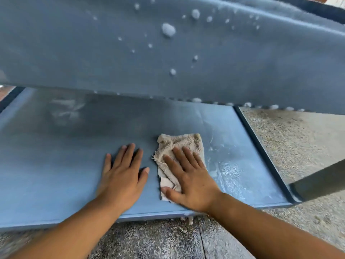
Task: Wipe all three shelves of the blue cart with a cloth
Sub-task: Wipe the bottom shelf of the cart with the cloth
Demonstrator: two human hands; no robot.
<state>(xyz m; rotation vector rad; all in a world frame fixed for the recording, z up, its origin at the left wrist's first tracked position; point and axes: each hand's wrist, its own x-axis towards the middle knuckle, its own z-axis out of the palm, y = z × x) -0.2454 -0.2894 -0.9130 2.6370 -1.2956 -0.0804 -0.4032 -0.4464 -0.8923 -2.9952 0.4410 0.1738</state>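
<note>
A lower shelf (56,174) of the blue cart lies flat below me, close to the ground. My right hand (188,176) presses flat on a beige terry cloth (184,143) on the shelf's right half, fingers spread over it. My left hand (123,172) rests flat and bare on the shelf just left of the cloth. Wet foamy streaks (227,171) cover the shelf to the right of the cloth. The shelf above (93,43) fills the top of the view, dotted with soap foam and droplets.
A blue cart leg (317,182) rises at the shelf's right front corner. Speckled concrete floor (291,139) lies to the right and in front of the cart. The shelf has a raised rim (261,150) on its right side.
</note>
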